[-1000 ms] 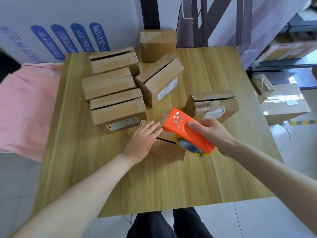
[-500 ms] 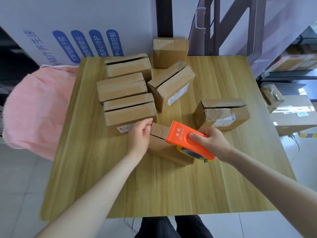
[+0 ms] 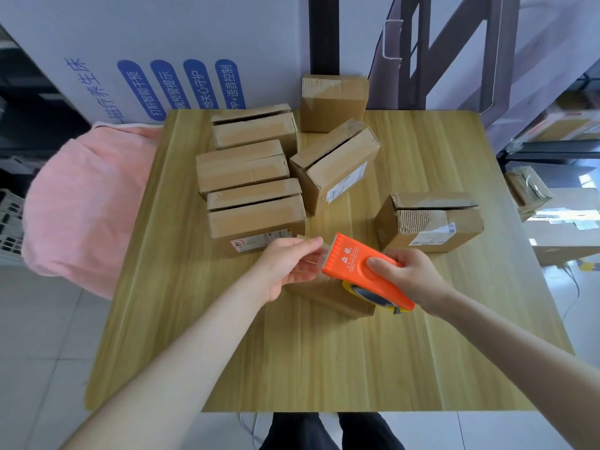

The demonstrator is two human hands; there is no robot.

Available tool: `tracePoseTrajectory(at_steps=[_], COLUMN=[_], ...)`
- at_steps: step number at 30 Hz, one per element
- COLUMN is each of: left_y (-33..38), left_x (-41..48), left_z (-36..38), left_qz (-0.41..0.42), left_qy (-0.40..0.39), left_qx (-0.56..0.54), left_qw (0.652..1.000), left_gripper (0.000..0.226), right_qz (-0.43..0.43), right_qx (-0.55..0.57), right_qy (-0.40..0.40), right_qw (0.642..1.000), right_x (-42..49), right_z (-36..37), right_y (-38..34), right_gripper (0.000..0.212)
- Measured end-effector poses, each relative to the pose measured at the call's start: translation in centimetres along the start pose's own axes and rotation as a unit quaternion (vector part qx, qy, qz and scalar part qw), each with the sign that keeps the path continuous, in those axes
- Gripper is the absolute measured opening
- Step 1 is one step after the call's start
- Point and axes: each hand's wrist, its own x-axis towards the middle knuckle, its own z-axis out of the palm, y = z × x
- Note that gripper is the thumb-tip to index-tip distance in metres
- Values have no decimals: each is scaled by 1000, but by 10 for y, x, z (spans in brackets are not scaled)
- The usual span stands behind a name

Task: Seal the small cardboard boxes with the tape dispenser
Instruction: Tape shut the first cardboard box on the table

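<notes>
My right hand (image 3: pixel 409 276) grips an orange tape dispenser (image 3: pixel 358 267) and holds it tilted over a small cardboard box (image 3: pixel 331 297) at the middle of the wooden table (image 3: pixel 324 358). My left hand (image 3: pixel 289 263) pinches the clear tape end at the dispenser's toothed edge, above the box's left part. Most of the box top is hidden by both hands and the dispenser.
Several more cardboard boxes stand behind: three stacked in a row (image 3: pixel 250 177), a tilted one (image 3: pixel 337 164), one at the back edge (image 3: pixel 334 102), one on the right (image 3: pixel 431 225). A pink cushion (image 3: pixel 81 206) lies left of the table. Larger cartons (image 3: pixel 565 228) sit on the right.
My left hand left the box's left end and now pinches the tape at the dispenser's edge. The dispenser lifted a little off the box top.
</notes>
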Motion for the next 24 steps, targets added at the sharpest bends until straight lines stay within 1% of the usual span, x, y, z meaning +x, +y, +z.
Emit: tracePoseTrajectory(at_steps=[4, 7, 12, 15, 18, 22, 24], left_y=[4, 6, 16, 16, 14, 11, 12], left_x=[-2, 0, 4, 13, 21, 26, 26], left_z=[5, 8, 8, 10, 10, 8, 4], left_qz=[12, 18, 15, 16, 24, 15, 11], left_qy=[16, 32, 48, 92, 137, 141, 147], left_qx=[57, 97, 119, 170, 224, 233, 232], left_qw=[998, 995, 992, 981, 965, 962, 962], left_gripper=[9, 14, 8, 15, 25, 27, 28], right_qz=[-2, 4, 2, -1, 7, 7, -3], right_qx=[-12, -7, -8, -31, -18, -33, -57], right_qy=[4, -1, 0, 9, 4, 4, 7], right_qw=[1000, 1000, 1000, 999, 1000, 999, 998], right_x=[-1, -2, -4, -4, -5, -4, -2], right_z=[0, 1, 3, 8, 12, 15, 15], right_y=[-2, -3, -5, -7, -9, -13, -15], right_gripper=[28, 29, 34, 43, 44, 38, 40])
